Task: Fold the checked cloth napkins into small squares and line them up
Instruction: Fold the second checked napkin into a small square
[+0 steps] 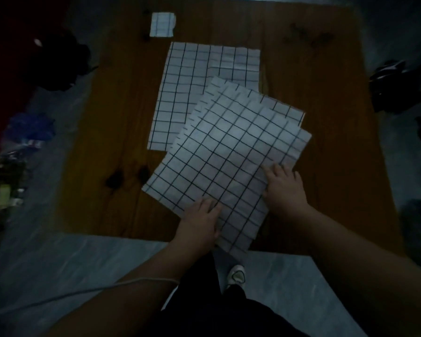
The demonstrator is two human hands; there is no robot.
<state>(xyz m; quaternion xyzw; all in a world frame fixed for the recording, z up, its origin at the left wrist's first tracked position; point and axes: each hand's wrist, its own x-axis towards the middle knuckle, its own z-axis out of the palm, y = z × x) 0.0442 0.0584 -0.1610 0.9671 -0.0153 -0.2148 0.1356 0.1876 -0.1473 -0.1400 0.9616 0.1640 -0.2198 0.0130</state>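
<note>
My left hand (199,222) lies flat on the near corner of the top napkin (219,164), its fingers (210,205) spread and loose, pressing down and closed around nothing. My right hand (286,188) rests on the same cloth's right-hand side, fingers slightly curled with the tips on the fabric; whether they pinch an edge I cannot tell. This napkin is white with a dark checked grid, lying open and turned at an angle, its near corner hanging past the front edge of the wooden surface (338,117). A second layer of the same check shows under its far right edge. Beneath and behind lies another open napkin (180,88), square to the surface and partly covered. At the far left sits one small folded square (162,24), apart from the rest. The wood is bare to the right of the cloths and to the left, where dark knots (116,180) mark the grain near the top napkin's left corner.
</note>
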